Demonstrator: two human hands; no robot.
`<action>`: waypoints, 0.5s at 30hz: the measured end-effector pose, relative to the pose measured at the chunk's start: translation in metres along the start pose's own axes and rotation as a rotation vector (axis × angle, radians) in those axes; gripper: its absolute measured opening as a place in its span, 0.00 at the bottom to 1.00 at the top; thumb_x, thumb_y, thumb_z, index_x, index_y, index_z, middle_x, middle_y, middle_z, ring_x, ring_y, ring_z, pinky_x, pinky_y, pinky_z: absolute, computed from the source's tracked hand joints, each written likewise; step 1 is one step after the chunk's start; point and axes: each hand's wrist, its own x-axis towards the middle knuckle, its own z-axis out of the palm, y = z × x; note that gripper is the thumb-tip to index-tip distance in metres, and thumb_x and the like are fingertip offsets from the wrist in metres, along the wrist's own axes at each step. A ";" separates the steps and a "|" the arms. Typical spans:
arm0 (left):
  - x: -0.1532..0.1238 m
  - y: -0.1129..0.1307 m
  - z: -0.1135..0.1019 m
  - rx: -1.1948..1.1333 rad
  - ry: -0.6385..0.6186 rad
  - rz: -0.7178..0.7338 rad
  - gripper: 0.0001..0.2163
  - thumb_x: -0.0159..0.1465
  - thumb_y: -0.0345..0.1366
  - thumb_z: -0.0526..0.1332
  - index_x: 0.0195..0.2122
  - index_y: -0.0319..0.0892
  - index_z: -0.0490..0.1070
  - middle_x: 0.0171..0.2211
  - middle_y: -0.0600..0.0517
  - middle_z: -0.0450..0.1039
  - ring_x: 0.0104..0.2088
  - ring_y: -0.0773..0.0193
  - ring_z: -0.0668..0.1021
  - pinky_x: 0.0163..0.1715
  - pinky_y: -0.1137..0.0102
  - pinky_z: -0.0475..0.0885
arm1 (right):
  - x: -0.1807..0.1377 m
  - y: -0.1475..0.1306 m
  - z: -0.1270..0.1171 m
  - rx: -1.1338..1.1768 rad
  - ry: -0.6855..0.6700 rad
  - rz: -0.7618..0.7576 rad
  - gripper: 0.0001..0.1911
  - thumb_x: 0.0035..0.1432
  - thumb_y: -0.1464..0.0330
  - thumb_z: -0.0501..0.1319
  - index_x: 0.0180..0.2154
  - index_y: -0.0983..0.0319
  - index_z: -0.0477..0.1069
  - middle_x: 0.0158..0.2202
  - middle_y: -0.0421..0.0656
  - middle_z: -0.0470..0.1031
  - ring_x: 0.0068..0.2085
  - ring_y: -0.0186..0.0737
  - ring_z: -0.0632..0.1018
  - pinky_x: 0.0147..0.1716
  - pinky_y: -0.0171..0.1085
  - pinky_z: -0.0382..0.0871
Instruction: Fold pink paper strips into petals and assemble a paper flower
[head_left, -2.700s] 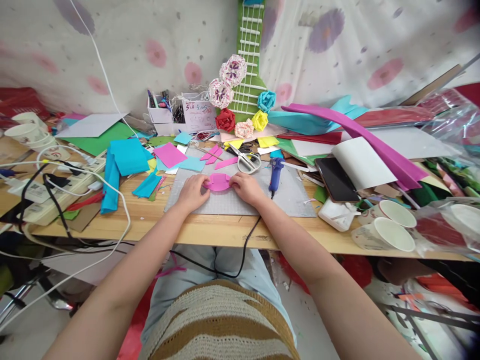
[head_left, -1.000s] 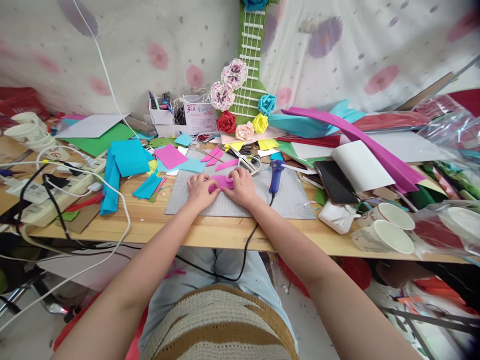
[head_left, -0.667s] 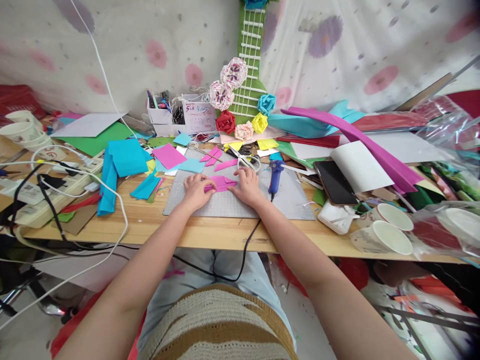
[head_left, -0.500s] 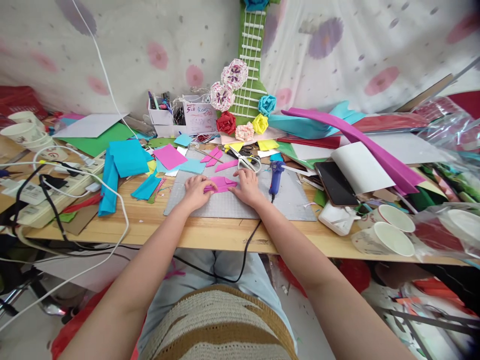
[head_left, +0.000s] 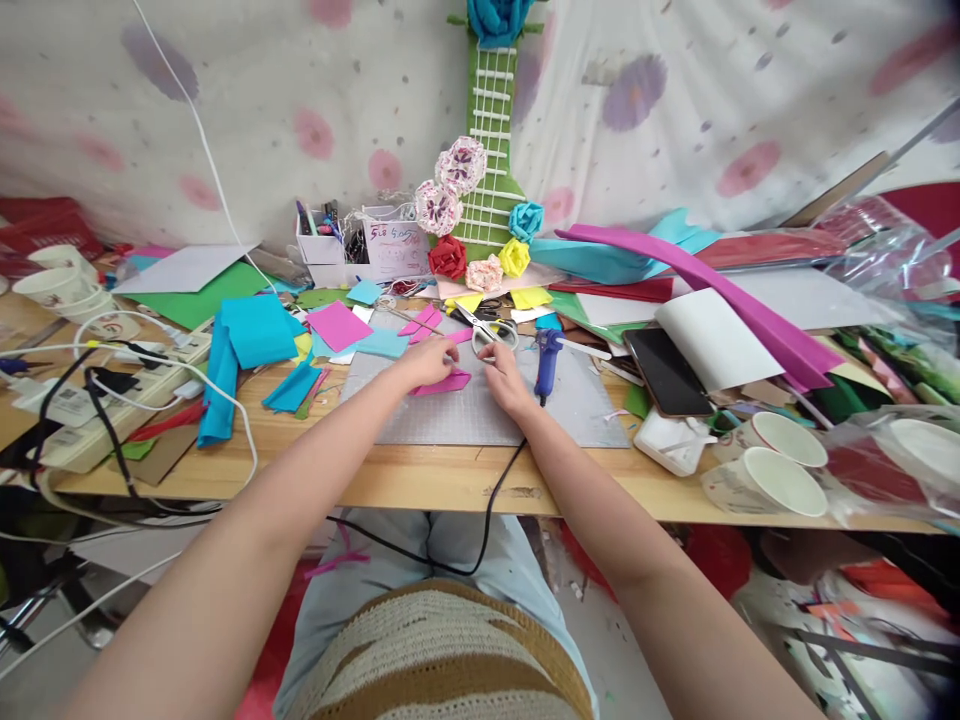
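Note:
A folded piece of magenta crepe paper [head_left: 453, 382] lies on the grey cutting mat [head_left: 405, 425]. My left hand [head_left: 429, 364] is over its upper side, fingers curled and thumb close to them; what they grip, if anything, is hidden. Just to the right, my right hand [head_left: 502, 375] has its thumb and forefinger closed at a handle loop of the scissors [head_left: 501, 336], which lie at the mat's far edge with blades pointing away to the left. A blue glue gun [head_left: 547, 365] rests right of my right hand, its black cord running off the table edge.
Blue crepe paper [head_left: 259, 332] and a power strip [head_left: 97, 425] lie to the left. A green guitar-shaped piece with paper flowers [head_left: 487, 190] stands behind. On the right are a phone [head_left: 667, 370], a white dish [head_left: 671, 440] and paper cups [head_left: 772, 480].
My left hand has shifted right from the magenta paper's left end to over its middle. My right hand has left the paper's right end and reached the scissors' handle.

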 end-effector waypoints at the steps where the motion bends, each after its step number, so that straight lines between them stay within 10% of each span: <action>1: 0.007 0.005 -0.001 0.035 -0.079 0.019 0.09 0.49 0.31 0.59 0.33 0.43 0.70 0.38 0.48 0.72 0.41 0.57 0.73 0.42 0.65 0.67 | 0.000 -0.001 -0.002 0.018 0.005 0.004 0.14 0.43 0.77 0.46 0.34 0.61 0.61 0.39 0.46 0.67 0.44 0.42 0.66 0.48 0.43 0.60; 11: 0.037 0.003 -0.006 0.081 -0.360 -0.059 0.15 0.39 0.33 0.66 0.31 0.44 0.70 0.29 0.52 0.72 0.31 0.59 0.74 0.34 0.69 0.68 | -0.003 -0.010 -0.006 0.075 0.048 -0.005 0.14 0.41 0.76 0.46 0.33 0.60 0.59 0.37 0.45 0.66 0.43 0.41 0.67 0.45 0.41 0.63; 15: 0.028 -0.007 -0.010 -0.007 -0.199 -0.120 0.12 0.44 0.31 0.62 0.33 0.45 0.69 0.28 0.52 0.71 0.31 0.60 0.74 0.34 0.69 0.67 | -0.003 -0.011 -0.008 0.088 0.072 0.018 0.14 0.41 0.76 0.46 0.33 0.60 0.58 0.37 0.45 0.66 0.41 0.41 0.68 0.43 0.41 0.64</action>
